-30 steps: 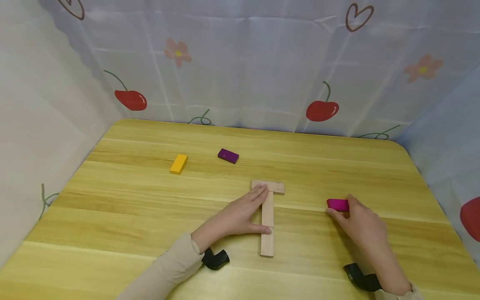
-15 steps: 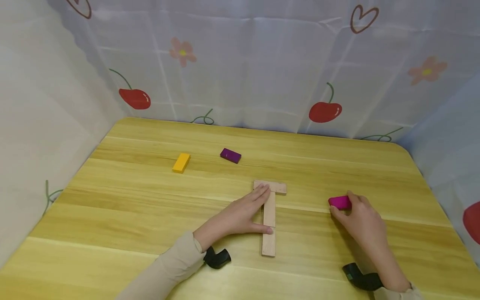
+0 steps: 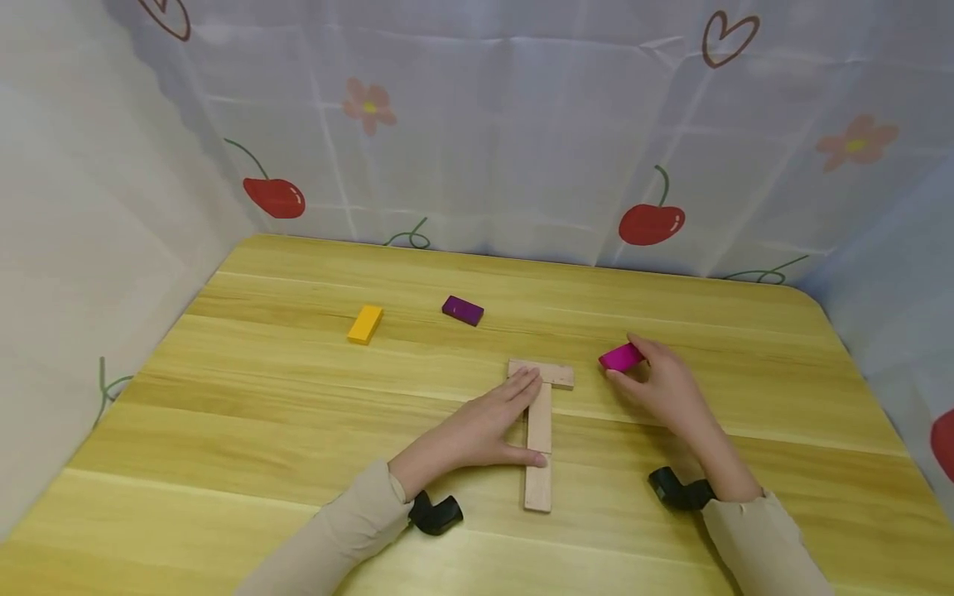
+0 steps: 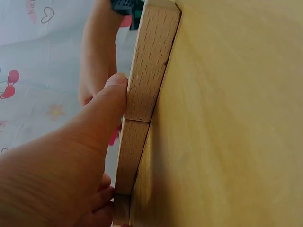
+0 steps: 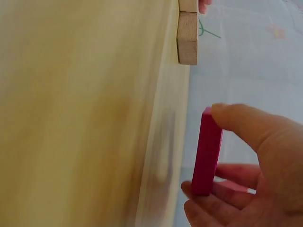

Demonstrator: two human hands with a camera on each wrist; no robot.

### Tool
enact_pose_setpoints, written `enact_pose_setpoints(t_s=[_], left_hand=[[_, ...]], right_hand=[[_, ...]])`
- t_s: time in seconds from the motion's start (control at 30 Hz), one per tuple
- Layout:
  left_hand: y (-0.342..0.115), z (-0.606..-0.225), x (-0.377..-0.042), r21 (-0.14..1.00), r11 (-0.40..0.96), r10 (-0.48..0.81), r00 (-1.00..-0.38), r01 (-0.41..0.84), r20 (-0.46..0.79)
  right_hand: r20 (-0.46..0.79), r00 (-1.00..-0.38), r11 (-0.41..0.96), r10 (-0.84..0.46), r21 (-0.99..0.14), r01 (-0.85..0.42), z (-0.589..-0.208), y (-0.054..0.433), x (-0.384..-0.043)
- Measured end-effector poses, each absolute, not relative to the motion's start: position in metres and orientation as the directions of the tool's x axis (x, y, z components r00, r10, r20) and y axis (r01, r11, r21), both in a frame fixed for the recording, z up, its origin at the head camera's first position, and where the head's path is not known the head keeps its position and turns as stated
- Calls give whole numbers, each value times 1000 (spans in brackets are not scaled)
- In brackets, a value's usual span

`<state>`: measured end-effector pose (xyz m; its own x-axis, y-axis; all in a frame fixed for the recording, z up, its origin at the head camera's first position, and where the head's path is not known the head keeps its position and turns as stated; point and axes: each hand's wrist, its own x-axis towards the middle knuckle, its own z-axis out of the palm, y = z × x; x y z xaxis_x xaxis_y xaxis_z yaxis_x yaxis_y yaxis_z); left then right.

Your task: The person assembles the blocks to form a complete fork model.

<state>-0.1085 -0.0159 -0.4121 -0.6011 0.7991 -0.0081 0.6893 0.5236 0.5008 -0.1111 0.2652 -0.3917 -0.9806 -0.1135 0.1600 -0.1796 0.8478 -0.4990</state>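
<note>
Behind our table [image 3: 224,397] hung a pale curtain [image 3: 484,124] with a cherry-and-flower print. Starting at the left, we saw the yellow block [image 3: 365,324] lying flat, well apart from our hands. Our left sleeve [image 3: 335,530] showed at the near side, with a black fitting [image 3: 437,516] by the wrist. Farther back, the purple block [image 3: 463,310] lay at a slant near the yellow one. Our left hand [image 3: 477,426] rested on a T of three touching wood blocks [image 3: 540,430]. Its fingers were straight, not curled round anything, their tips where the crosspiece [image 3: 559,377] met the stem; its thumb lay spread on the stem's near block [image 3: 538,492], just beside the seam. Right of the T, near the crosspiece, was the pink block [image 3: 620,358], slanted and clear of the table. Our right hand [image 3: 663,385] gripped it, pinched between thumb and fingers. Another black fitting [image 3: 683,492] sat by that wrist, with our right sleeve [image 3: 760,530] just beyond.
</note>
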Motion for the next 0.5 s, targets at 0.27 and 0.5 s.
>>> enact_pose_setpoints(t_s=[0.27, 0.5], left_hand=[[-15, -412, -109, 500, 527, 798, -602, 688, -13], [-15, -412, -109, 492, 529, 797, -604, 692, -7]], right_hand=[[88, -979, 823, -183, -532, -201, -398, 252, -136], [98, -966, 809, -239, -530, -254, -403, 244, -143]])
